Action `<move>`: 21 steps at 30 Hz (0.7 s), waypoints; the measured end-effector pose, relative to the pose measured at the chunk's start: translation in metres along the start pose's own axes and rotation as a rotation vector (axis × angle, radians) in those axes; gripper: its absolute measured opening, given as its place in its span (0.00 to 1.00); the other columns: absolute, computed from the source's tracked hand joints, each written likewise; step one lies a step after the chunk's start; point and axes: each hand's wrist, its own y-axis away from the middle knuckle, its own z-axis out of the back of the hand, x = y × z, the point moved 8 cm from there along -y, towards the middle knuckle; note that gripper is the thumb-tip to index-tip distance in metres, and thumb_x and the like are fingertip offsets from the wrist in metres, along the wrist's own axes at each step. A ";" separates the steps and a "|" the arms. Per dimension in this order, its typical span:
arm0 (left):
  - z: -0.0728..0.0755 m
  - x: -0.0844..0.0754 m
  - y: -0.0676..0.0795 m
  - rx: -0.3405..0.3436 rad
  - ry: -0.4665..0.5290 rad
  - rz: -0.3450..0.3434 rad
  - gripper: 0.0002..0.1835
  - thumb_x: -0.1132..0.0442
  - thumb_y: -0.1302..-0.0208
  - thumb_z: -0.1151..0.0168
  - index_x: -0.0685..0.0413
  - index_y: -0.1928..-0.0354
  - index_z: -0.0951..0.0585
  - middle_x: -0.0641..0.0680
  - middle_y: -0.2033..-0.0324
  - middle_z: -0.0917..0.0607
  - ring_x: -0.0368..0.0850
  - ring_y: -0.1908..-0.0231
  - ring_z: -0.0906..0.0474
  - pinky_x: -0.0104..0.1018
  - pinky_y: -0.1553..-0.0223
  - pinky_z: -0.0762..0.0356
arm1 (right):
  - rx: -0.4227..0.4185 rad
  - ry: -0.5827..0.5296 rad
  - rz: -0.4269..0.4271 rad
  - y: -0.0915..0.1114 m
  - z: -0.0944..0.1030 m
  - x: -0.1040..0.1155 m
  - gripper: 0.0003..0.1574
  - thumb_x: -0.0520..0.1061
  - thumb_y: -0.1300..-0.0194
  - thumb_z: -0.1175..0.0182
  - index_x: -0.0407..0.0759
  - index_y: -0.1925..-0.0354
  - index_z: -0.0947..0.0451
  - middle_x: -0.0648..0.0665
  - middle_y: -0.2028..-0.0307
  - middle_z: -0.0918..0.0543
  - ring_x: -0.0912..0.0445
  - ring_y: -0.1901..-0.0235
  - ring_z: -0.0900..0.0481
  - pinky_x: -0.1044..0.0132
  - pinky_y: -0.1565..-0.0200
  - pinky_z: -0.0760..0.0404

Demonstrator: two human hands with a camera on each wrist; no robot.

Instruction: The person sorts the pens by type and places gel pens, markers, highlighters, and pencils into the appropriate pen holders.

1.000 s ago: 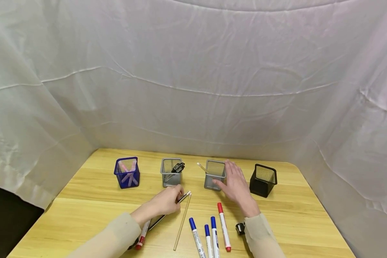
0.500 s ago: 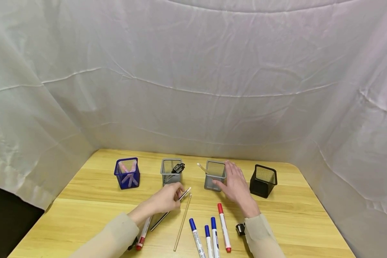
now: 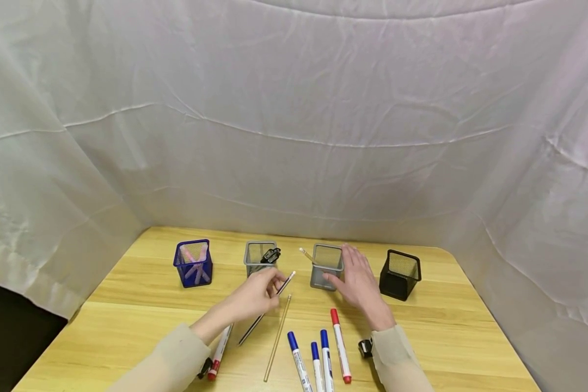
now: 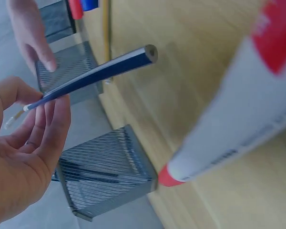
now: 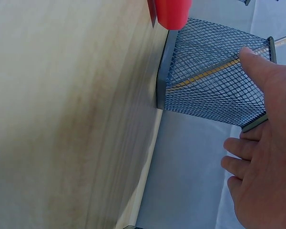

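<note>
My left hand (image 3: pixel 255 293) pinches a dark striped pencil (image 4: pixel 105 71) with a white eraser end. The pencil is tilted above the table, eraser towards the back right. My right hand (image 3: pixel 360 280) holds a grey mesh pen cup (image 3: pixel 317 279), thumb on its near face and fingers along its right side. One yellow pencil (image 5: pixel 202 76) leans inside that cup. On the table, right of the left hand, lies a light wooden pencil (image 3: pixel 276 340). Behind the left hand, partly hidden by it, stands another grey mesh cup (image 4: pixel 109 176) with black-handled scissors (image 3: pixel 271 255).
A blue mesh cup (image 3: pixel 192 267) with pinkish sticks stands at left, a black mesh cup (image 3: pixel 399 277) at right. In front lie several blue-capped markers (image 3: pixel 300 363), a red marker (image 3: pixel 340 345) and a small black object (image 3: pixel 365 348). Another red marker (image 3: pixel 219 356) lies near the left sleeve.
The left hand has raised the dark pencil from the table and moved it slightly back and to the right. The right hand has stayed at the grey cup.
</note>
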 end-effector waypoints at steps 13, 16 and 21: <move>0.018 -0.025 -0.008 -0.132 0.087 -0.048 0.20 0.75 0.40 0.39 0.60 0.44 0.21 0.48 0.60 0.21 0.39 0.63 0.21 0.32 0.57 0.16 | 0.017 -0.006 -0.001 -0.001 0.001 0.001 0.64 0.67 0.29 0.38 0.30 0.19 0.56 0.30 0.20 0.49 0.34 0.21 0.49 0.39 0.21 0.51; 0.021 -0.030 -0.010 -0.160 0.107 -0.061 0.20 0.74 0.38 0.39 0.59 0.44 0.21 0.48 0.60 0.21 0.39 0.62 0.20 0.32 0.57 0.16 | 0.019 -0.002 -0.001 -0.001 0.001 0.002 0.64 0.67 0.29 0.38 0.30 0.19 0.56 0.30 0.20 0.49 0.34 0.21 0.50 0.39 0.22 0.51; 0.028 -0.040 -0.015 -0.225 0.136 -0.085 0.19 0.72 0.37 0.38 0.58 0.44 0.20 0.49 0.60 0.19 0.41 0.62 0.19 0.33 0.61 0.16 | 0.014 0.003 -0.001 -0.001 0.001 0.001 0.64 0.67 0.29 0.38 0.30 0.19 0.56 0.30 0.20 0.49 0.34 0.21 0.49 0.39 0.22 0.51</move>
